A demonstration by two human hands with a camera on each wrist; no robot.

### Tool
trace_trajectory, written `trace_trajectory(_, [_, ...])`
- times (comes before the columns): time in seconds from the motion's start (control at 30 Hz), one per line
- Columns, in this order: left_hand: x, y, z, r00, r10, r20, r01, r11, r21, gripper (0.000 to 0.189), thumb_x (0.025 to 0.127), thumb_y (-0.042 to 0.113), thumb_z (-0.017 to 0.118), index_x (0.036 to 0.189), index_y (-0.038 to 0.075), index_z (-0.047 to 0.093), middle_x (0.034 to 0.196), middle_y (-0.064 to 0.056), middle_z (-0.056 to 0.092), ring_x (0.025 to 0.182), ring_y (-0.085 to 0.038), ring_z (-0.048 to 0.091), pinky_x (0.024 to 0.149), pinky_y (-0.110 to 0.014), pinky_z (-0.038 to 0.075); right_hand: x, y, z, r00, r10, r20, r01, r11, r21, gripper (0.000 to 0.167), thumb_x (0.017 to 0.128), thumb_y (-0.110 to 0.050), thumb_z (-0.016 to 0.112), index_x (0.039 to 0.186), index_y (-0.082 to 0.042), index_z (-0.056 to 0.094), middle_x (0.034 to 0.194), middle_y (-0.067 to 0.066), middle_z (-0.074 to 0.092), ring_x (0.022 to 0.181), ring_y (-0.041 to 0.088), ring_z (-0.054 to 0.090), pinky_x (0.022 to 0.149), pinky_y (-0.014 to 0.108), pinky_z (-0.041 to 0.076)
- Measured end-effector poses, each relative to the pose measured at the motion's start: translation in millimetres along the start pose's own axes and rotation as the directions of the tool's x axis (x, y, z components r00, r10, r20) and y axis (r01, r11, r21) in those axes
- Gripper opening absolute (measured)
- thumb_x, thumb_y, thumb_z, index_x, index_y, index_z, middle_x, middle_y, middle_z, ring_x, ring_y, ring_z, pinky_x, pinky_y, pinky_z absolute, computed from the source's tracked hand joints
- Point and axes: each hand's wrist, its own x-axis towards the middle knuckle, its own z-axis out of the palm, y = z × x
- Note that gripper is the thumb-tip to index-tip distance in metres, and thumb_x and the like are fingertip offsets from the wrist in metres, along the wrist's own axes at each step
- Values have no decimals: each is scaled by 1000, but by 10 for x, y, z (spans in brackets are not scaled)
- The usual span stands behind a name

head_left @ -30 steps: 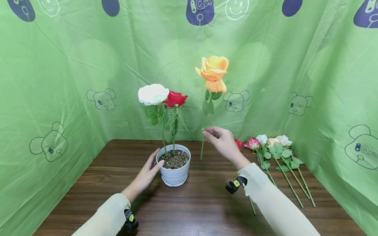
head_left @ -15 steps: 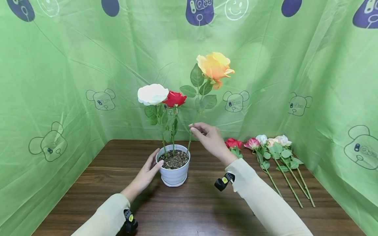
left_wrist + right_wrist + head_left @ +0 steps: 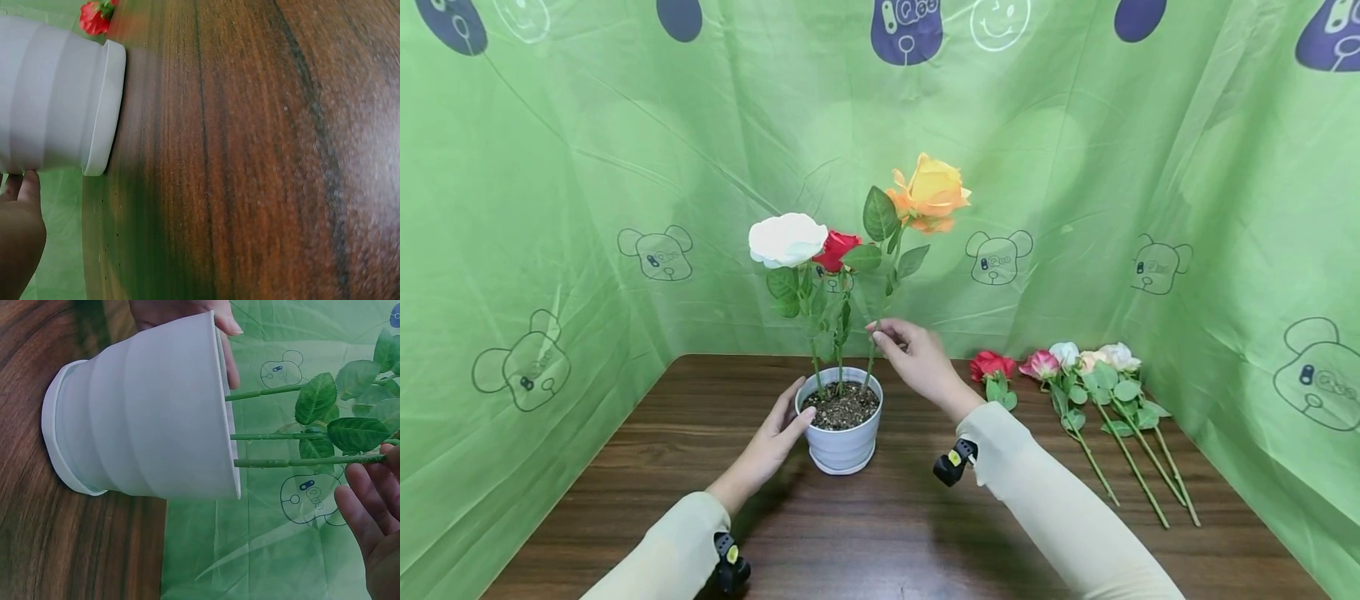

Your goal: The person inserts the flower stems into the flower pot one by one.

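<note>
A white ribbed pot of soil stands on the wooden table. A white rose and a red rose stand upright in it. My right hand pinches the stem of an orange rose, and the stem's lower end reaches the soil at the pot's right side. My left hand holds the pot's left side, thumb at the rim. The right wrist view shows the pot, three stems, the pinched stem and my right hand's fingers. The left wrist view shows the pot and my left hand.
Several loose roses lie on the table at the right, and a red one lies nearest the pot. Green printed cloth walls in the table at the back and both sides.
My right hand has carried the orange rose left and down. Its stem end, earlier beside the pot, now stands in the soil. The left hand and pot have stayed still.
</note>
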Motion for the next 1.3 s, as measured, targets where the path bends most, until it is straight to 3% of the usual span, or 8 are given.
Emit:
trace_trajectory(0.17, [2,7,-3,1000,7,-3,-7,1000,9,63,106,20,52,159,8,20,158,-22,31,144,-35,33,115,-44,27,30,20,53,1000,-24,1,24,999,-23,21,103,-18,59,118,-9,71,104,4,74,87,16,70,76,29,57])
trace_trajectory(0.4, [9,-5,3,1000,11,6,-11,1000,-2,63,106,18,52,159,6,19,157,-23,32,143,-35,34,107,-18,34,55,48,104,999,-44,2,44,996,-79,20,102,-17,59,116,-9,72,100,-1,74,85,12,69,75,29,56])
trace_trajectory(0.47, [11,-9,4,1000,13,5,-13,1000,-6,63,106,18,52,159,5,19,157,-23,32,143,-35,34,105,-16,34,63,53,114,999,-50,7,50,995,-82,20,102,-16,59,115,-8,72,101,0,74,86,14,69,77,30,57])
trace_trajectory(0.77, [5,9,7,1000,7,1,-7,1000,8,63,106,18,51,159,6,19,158,-23,32,143,-35,33,114,-39,29,82,78,196,1000,21,16,-20,999,-50,17,100,-19,61,111,-12,72,103,1,74,88,13,67,76,31,55])
trace_trajectory(0.97, [-1,21,13,1000,2,0,-2,1000,10,63,107,19,51,159,6,19,158,-22,31,143,-34,33,114,-43,28,81,86,302,997,77,-27,-78,996,-36,12,97,-26,69,105,-19,73,96,-9,69,87,9,63,78,31,54])
trace_trajectory(1.13, [-2,15,15,1000,4,6,-4,1000,-3,63,107,19,51,159,7,19,158,-22,31,143,-34,32,115,-46,26,66,115,381,994,57,-97,-61,997,-39,14,93,-25,75,104,-17,76,93,-8,70,84,7,64,80,27,54])
trace_trajectory(1.3, [-3,17,12,1000,0,4,0,1000,-3,63,107,19,51,159,6,19,158,-22,30,143,-35,32,115,-46,26,76,164,411,991,-25,-132,14,997,-80,15,91,-20,77,102,-11,77,89,-2,73,80,10,67,75,27,56])
